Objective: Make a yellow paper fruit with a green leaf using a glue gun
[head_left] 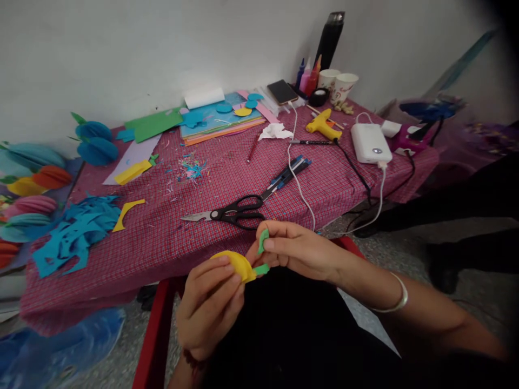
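In my left hand (211,302) is a folded yellow paper piece (235,263), rounded in outline, pinched between fingers and thumb. A short green paper strip (261,269) sticks out from its right end. My right hand (298,248) pinches a small green paper leaf (263,241) between thumb and finger, just above that strip. Both hands are in front of the table's near edge, over my lap. Beyond them, black-handled scissors (227,214) lie on the checked tablecloth (162,221), blades to the left.
Blue paper scraps (81,227) are heaped at the left, beside finished paper ornaments (95,143). A yellow glue gun (323,125), a white power bank (371,143) with cables, paper cups (344,86) and a black bottle (330,40) stand at the right. A red chair (152,335) surrounds me.
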`<state>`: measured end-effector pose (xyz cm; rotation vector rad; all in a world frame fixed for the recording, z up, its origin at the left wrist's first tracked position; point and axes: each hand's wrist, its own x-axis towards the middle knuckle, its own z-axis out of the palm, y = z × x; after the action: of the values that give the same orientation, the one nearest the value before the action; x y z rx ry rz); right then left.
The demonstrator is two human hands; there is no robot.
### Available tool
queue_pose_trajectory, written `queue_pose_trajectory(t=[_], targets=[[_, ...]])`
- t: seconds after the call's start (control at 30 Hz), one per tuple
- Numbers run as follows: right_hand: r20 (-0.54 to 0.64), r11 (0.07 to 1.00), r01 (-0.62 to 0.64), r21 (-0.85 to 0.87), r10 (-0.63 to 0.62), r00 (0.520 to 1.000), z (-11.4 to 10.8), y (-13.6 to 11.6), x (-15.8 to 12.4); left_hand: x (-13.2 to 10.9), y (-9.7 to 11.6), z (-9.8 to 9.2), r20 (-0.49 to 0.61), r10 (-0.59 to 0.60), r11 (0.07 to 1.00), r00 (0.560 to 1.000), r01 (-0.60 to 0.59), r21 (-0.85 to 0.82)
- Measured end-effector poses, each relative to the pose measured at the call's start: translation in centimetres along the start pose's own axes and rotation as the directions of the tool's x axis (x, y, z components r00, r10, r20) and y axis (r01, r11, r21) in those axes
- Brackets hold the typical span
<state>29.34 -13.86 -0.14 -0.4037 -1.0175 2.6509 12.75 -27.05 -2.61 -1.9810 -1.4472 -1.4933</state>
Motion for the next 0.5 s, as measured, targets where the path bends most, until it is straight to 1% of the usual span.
queue_pose_trajectory(t=[0.13,0.33,0.43,0.5], targets=[[0.008,0.999,0.012,0.037,-0.012,1.0,0.05,-0.01,0.0,0.09,-0.06,0.2,-0.026,-0.003,1.0,1.0,0.003,-0.001],[0.001,1.0,0.013,0.008,-0.013,1.0,0.25,0.0,0.08,0.18,0.31,0.38,-0.065,-0.02,1.0,0.998,0.019,-0.012],[-0.007,0.999,0.017,-0.041,-0.017,1.0,0.31,0.1,0.12,0.21,0.57,0.43,-0.087,-0.043,0.999,0.995,0.043,-0.008],[-0.008,0.991,0.046,-0.128,-0.048,0.999,0.29,0.08,0.25,0.16,0.7,0.55,-0.103,-0.076,0.997,0.992,0.074,-0.02]])
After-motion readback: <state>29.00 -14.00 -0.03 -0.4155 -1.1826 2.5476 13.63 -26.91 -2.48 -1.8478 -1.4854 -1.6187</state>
